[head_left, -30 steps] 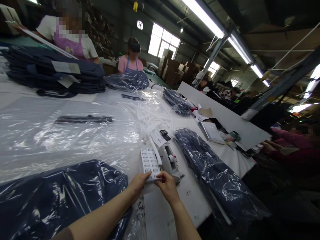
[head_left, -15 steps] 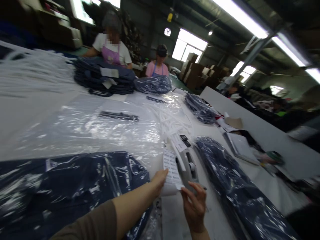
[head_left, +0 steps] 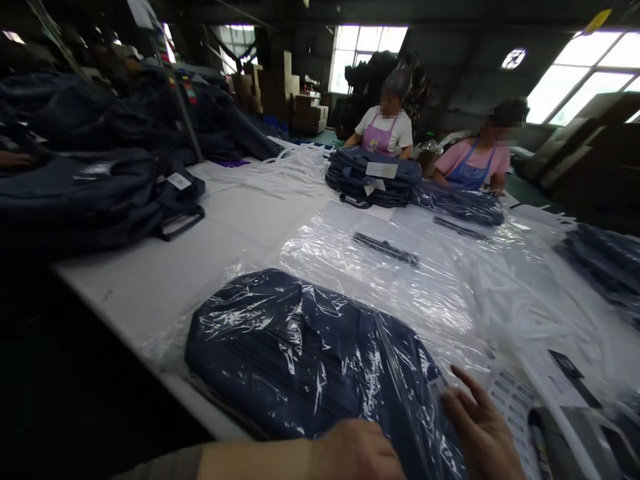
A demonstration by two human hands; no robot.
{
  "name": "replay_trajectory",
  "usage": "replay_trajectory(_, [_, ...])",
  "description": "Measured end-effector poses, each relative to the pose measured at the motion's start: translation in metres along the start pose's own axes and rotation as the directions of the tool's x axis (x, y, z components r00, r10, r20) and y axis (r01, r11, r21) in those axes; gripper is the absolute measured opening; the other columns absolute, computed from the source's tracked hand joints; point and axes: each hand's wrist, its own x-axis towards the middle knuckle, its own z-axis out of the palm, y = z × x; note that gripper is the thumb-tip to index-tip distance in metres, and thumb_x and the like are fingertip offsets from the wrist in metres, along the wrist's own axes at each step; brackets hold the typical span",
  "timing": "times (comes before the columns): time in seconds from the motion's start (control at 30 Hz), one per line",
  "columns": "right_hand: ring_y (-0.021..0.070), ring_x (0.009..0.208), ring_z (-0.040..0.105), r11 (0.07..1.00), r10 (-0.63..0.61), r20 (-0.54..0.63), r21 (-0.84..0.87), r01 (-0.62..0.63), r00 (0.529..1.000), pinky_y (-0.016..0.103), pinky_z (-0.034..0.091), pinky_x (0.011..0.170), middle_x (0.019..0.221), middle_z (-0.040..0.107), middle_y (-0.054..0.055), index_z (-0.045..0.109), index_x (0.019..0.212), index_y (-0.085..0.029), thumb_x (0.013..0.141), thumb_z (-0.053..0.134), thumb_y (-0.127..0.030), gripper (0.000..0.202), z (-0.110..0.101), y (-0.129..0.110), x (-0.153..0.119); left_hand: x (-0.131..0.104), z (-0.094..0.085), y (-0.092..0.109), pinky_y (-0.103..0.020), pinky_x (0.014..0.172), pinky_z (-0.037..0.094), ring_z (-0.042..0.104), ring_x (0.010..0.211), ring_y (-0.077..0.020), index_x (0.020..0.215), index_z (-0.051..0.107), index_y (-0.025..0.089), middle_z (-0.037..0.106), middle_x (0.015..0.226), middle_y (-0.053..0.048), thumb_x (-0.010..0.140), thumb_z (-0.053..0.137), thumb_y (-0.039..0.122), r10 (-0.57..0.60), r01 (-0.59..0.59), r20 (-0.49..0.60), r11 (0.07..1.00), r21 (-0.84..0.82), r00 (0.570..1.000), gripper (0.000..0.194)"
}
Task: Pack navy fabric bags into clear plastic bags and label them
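Navy garment in clear polybag (head_left: 305,353) — flat on the white counter (head_left: 165,280), near edge, just ahead of both hands. Judged soft and light; film slick and crinkly, likely to slide over the cloth. Best hold probably at the bag's edge or corner, pinching film and fabric together.

Left hand (head_left: 357,453) low in view, resting at the bag's near edge — fingers hidden below the picture's border, cannot tell whether curled or spread, nor any hold. Right hand (head_left: 483,433) spread loosely, fingers (head_left: 467,383) extended, holding nothing, tips touching or just above the bag's right end. Barcode label sheet (head_left: 513,393) just right of those fingers. Empty polybags (head_left: 400,280) beyond.
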Motion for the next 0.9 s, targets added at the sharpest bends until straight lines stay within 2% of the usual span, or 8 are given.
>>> replay_trajectory(0.07, [0.0129, 0.063, 0.055, 0.996, -0.012, 0.088, 0.091, 0.004, 0.996, 0.024, 0.047, 0.059, 0.070, 0.060, -0.003, 0.058, 0.116, -0.025, 0.059, 0.083, -0.046, 0.066, 0.032, -0.003, 0.003, -0.039, -0.046, -0.003, -0.028, 0.079, 0.048, 0.064, 0.080, -0.0175, 0.095, 0.067, 0.019, 0.071, 0.087, -0.003, 0.085, 0.058, 0.023, -0.295, 0.283, -0.225, 0.955, -0.086, 0.929, 0.013])
replay_trajectory(0.17, [0.0146, 0.068, 0.058, 0.972, 0.023, 0.181, 0.228, -0.064, 0.983, 0.028, 0.050, 0.065, 0.075, 0.061, -0.001, 0.058, 0.112, -0.025, 0.061, 0.083, -0.043, 0.060, 0.068, -0.003, 0.005, -0.087, -0.106, -0.025, -0.029, 0.079, 0.049, 0.062, 0.080, -0.0177, 0.097, 0.067, 0.023, 0.068, 0.089, -0.004, 0.088, 0.055, 0.032, -0.680, 0.660, -0.421, 0.718, -0.219, 0.600, 0.018])
replay_trajectory(0.23, [0.0164, 0.071, 0.060, 0.951, 0.042, 0.248, 0.287, -0.115, 0.968, 0.032, 0.051, 0.070, 0.076, 0.060, -0.001, 0.058, 0.111, -0.026, 0.062, 0.082, -0.043, 0.057, 0.090, -0.001, 0.007, -0.109, -0.131, -0.050, -0.031, 0.076, 0.050, 0.061, 0.074, -0.0180, 0.099, 0.066, 0.022, 0.067, 0.086, -0.003, 0.086, 0.056, 0.038, -0.763, 0.788, -0.509, 0.568, -0.235, 0.398, 0.022])
replay_trajectory(0.3, [0.0163, 0.068, 0.059, 0.945, 0.056, 0.308, 0.290, -0.150, 0.950, 0.033, 0.050, 0.069, 0.074, 0.058, -0.002, 0.058, 0.110, -0.025, 0.062, 0.081, -0.043, 0.056, 0.111, 0.003, 0.011, -0.121, -0.143, -0.074, -0.034, 0.076, 0.051, 0.060, 0.074, -0.0193, 0.100, 0.065, 0.021, 0.066, 0.087, -0.003, 0.084, 0.058, 0.039, -0.759, 0.849, -0.574, 0.491, -0.196, 0.307, 0.024])
replay_trajectory(0.37, [0.0139, 0.062, 0.055, 0.953, 0.090, 0.371, 0.238, -0.188, 0.924, 0.030, 0.046, 0.063, 0.069, 0.056, -0.003, 0.058, 0.108, -0.023, 0.061, 0.081, -0.043, 0.056, 0.130, 0.005, 0.018, -0.123, -0.146, -0.090, -0.037, 0.082, 0.050, 0.060, 0.084, -0.0220, 0.101, 0.064, 0.020, 0.065, 0.094, -0.004, 0.084, 0.060, 0.035, -0.702, 0.863, -0.624, 0.498, -0.087, 0.342, 0.024])
replay_trajectory(0.53, [0.0082, 0.051, 0.045, 0.975, 0.218, 0.500, -0.079, -0.207, 0.838, 0.022, 0.032, 0.049, 0.062, 0.055, -0.006, 0.056, 0.109, -0.017, 0.061, 0.079, -0.037, 0.057, 0.153, -0.001, 0.049, -0.102, -0.131, -0.085, -0.040, 0.096, 0.043, 0.053, 0.105, -0.0236, 0.105, 0.063, 0.019, 0.062, 0.108, -0.006, 0.089, 0.055, 0.023, -0.442, 0.689, -0.591, 0.663, 0.292, 0.675, 0.018])
replay_trajectory(0.63, [0.0068, 0.048, 0.042, 0.961, 0.256, 0.518, -0.225, -0.158, 0.816, 0.020, 0.030, 0.045, 0.061, 0.054, -0.006, 0.056, 0.108, -0.016, 0.062, 0.076, -0.034, 0.053, 0.154, -0.006, 0.067, -0.092, -0.114, -0.068, -0.039, 0.101, 0.039, 0.049, 0.113, -0.0226, 0.110, 0.062, 0.020, 0.062, 0.115, -0.004, 0.091, 0.053, 0.020, -0.316, 0.510, -0.474, 0.778, 0.366, 0.822, 0.021])
replay_trajectory(0.9, [0.0060, 0.043, 0.041, 0.919, 0.337, 0.517, -0.361, -0.156, 0.787, 0.019, 0.032, 0.036, 0.061, 0.052, -0.008, 0.054, 0.105, -0.017, 0.070, 0.067, -0.019, 0.038, 0.158, -0.002, 0.081, -0.104, -0.089, -0.072, -0.042, 0.098, 0.042, 0.047, 0.120, -0.0261, 0.109, 0.064, 0.021, 0.059, 0.125, -0.004, 0.090, 0.057, 0.025, -0.291, 0.401, -0.316, 0.836, 0.374, 0.903, 0.021])
